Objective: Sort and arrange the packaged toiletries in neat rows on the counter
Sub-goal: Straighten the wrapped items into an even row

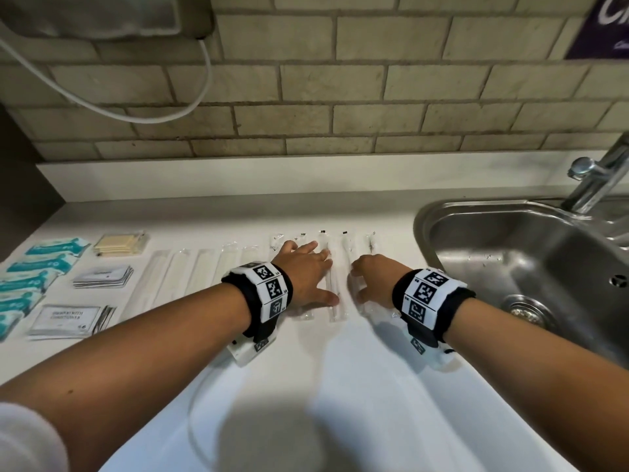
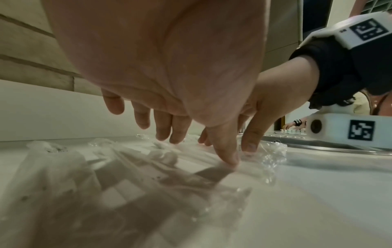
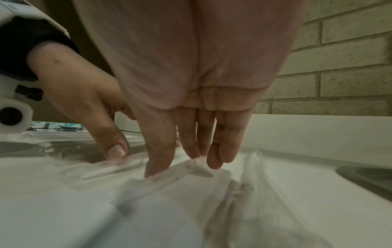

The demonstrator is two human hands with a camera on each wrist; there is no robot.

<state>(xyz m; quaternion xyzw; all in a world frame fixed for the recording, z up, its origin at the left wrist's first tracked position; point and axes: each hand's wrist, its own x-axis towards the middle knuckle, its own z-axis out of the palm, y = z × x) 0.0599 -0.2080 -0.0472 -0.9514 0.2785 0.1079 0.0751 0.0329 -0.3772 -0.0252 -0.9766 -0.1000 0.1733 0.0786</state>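
Head view: both hands flat on clear-wrapped sticks mid-table, nudging the row straight.
Left to right: teal packs (image 1: 41,267), tan sachets (image 1: 119,244), card packets (image 1: 102,277), long wrapped sticks (image 1: 183,274), then left hand (image 1: 306,277), its grip open, fingers pressing a sleeve (image 1: 332,284); right hand (image 1: 374,281) likewise spread, holding nothing, on the next sleeves (image 1: 347,260). Likely light, slippery, crinkly film; better slid by fingertips or pinched at an end. Sink (image 1: 510,253) rim close on the right, so strays could slip in.

You've got teal-and-white packets (image 1: 32,277) far left, a pale yellow pack (image 1: 119,244), clear wrappers (image 1: 332,277), white counter (image 1: 340,386), steel-grey sink (image 1: 531,253), beige brick wall (image 1: 340,80).
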